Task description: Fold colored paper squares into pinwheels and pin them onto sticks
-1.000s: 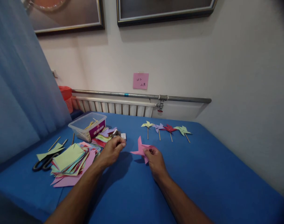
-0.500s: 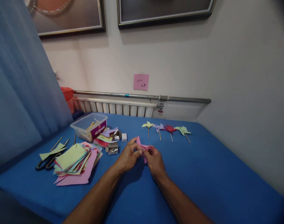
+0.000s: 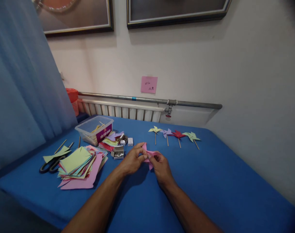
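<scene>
Left hand, right hand — both pinching pointed, folded pink paper

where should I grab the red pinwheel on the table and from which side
Probably pinch the red pinwheel by the lower end of its stick, coming from your side: the stick points toward you, while the folded blades might crease.

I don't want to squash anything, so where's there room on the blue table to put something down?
The biggest bare patch of the blue table lies right of the right hand, bordered by the pinwheels and the wall. A smaller one lies between the forearms. It's crowded left of the left hand: little boxes, clear box, paper stack, scissors.
</scene>
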Available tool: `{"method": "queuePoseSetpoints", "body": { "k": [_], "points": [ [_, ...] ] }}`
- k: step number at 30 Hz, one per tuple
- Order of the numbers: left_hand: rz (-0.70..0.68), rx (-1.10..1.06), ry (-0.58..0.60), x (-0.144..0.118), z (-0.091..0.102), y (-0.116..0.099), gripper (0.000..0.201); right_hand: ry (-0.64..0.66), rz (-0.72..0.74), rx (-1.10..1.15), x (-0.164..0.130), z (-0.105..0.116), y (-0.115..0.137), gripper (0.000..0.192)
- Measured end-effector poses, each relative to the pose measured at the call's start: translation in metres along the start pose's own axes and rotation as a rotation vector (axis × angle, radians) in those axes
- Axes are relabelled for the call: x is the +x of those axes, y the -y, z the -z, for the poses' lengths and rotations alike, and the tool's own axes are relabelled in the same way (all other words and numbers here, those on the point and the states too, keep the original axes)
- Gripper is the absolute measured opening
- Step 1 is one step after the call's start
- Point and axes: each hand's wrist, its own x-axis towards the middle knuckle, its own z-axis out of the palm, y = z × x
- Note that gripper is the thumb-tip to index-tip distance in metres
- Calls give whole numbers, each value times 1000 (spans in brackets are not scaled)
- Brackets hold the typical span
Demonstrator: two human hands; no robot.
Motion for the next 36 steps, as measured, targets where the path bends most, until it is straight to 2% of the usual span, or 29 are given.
{"method": "queuePoseSetpoints", "body": {
  "k": [14, 25, 36],
  "points": [
    [-8, 54, 4, 1, 2, 0, 10, 58, -35, 90, 2, 3, -8, 33],
    [2, 42, -10, 1, -1, 0, 10, 62, -109, 191, 1, 2, -6, 35],
    [-34, 104, -43, 1, -5, 2, 13, 27, -43, 154, 3, 3, -10, 33]
  ]
}}
